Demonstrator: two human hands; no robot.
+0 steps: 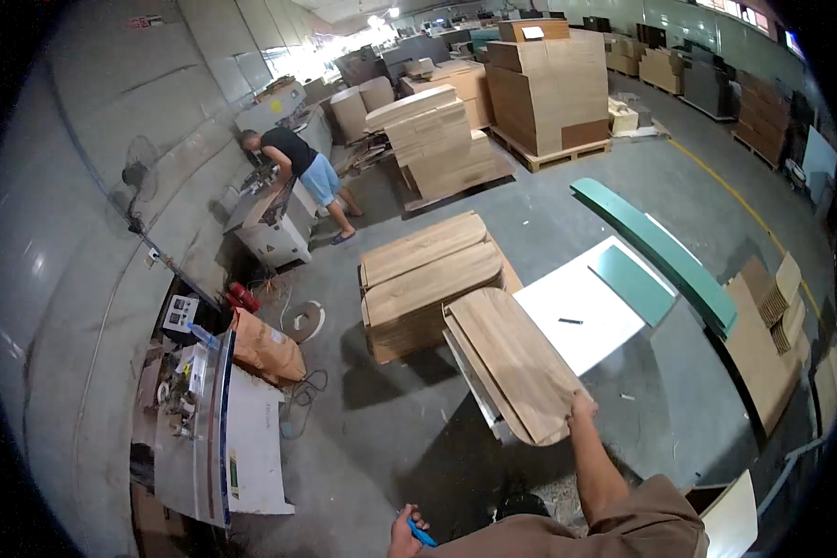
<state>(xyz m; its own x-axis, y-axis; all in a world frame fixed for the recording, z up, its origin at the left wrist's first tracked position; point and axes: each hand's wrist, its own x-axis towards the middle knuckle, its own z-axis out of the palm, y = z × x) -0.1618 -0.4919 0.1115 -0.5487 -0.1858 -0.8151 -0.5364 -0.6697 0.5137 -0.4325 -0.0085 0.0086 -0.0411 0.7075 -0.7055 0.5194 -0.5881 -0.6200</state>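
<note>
My right hand (pixel 583 406) grips the near right edge of a wood-grain board (pixel 516 358) with rounded corners. That board lies on top of another like it, at the left end of a white table (pixel 567 302). My left hand (pixel 406 533) is low at the bottom edge, closed around a small blue-handled tool (pixel 422 537) whose kind I cannot make out. Left of the table stands a stack of similar wood-grain boards (pixel 428 284). On the white surface lie a small dark object (pixel 570 321) and a green panel (pixel 632 284).
A long green curved panel (pixel 660 251) flanks the table's right side. At left stand a machine (pixel 251 437) and a brown paper sack (pixel 267 349). Farther back, a person (pixel 302 167) leans over another machine (pixel 279 223). Stacked panels (pixel 549 93) rest on a pallet.
</note>
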